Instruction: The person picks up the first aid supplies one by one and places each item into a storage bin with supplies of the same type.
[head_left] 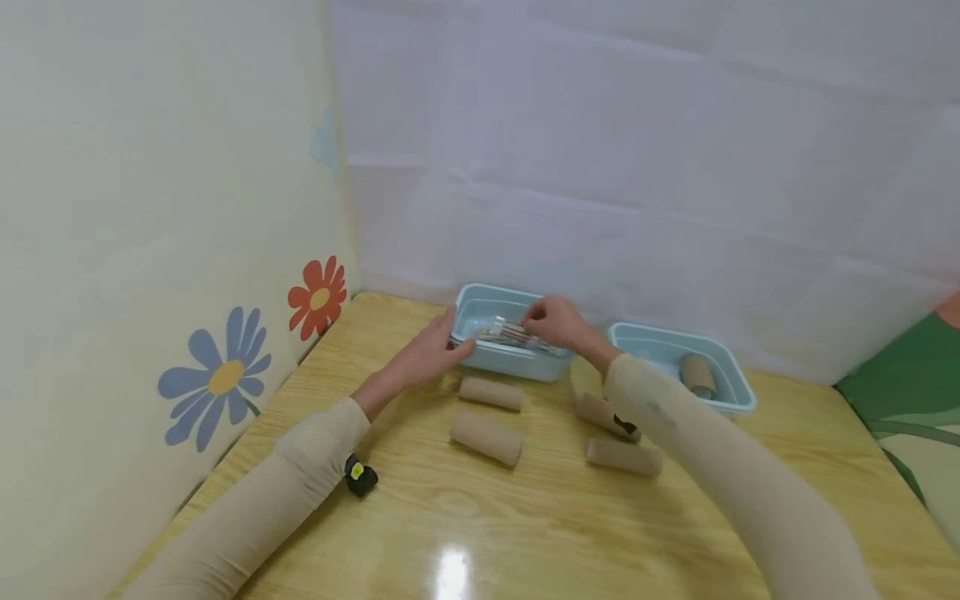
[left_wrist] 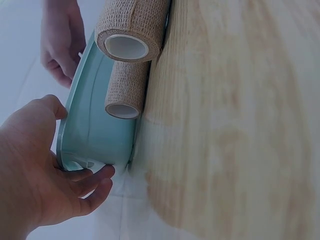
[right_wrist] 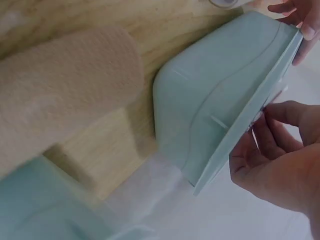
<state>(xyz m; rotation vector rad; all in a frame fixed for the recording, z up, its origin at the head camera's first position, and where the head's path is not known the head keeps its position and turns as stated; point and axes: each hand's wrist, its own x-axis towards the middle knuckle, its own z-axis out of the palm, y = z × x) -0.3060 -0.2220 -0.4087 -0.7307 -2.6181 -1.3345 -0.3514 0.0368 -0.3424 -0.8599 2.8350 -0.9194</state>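
Note:
My left hand [head_left: 431, 350] holds the left end of a light blue plastic basket [head_left: 517, 363]. In the left wrist view its thumb lies on the rim and its fingers curl around the end wall. Thin sticks in clear wrappers [head_left: 504, 332] lie inside this basket. Over its right side, my right hand [head_left: 557, 322] pinches at the wrapped sticks; the right wrist view shows thumb and fingers together at the rim, with only a small bit of the held piece visible. Two tan elastic bandage rolls, a smaller one [head_left: 491, 392] and a thicker one [head_left: 486, 438], lie in front of the basket.
A second blue basket [head_left: 660, 340] stands to the right with a tan bandage roll [head_left: 698, 375] inside. Two more rolls [head_left: 624, 457] lie on the wooden table [head_left: 420, 533] below the right forearm, one partly covered. A white-sheeted wall [head_left: 637, 167] rises behind.

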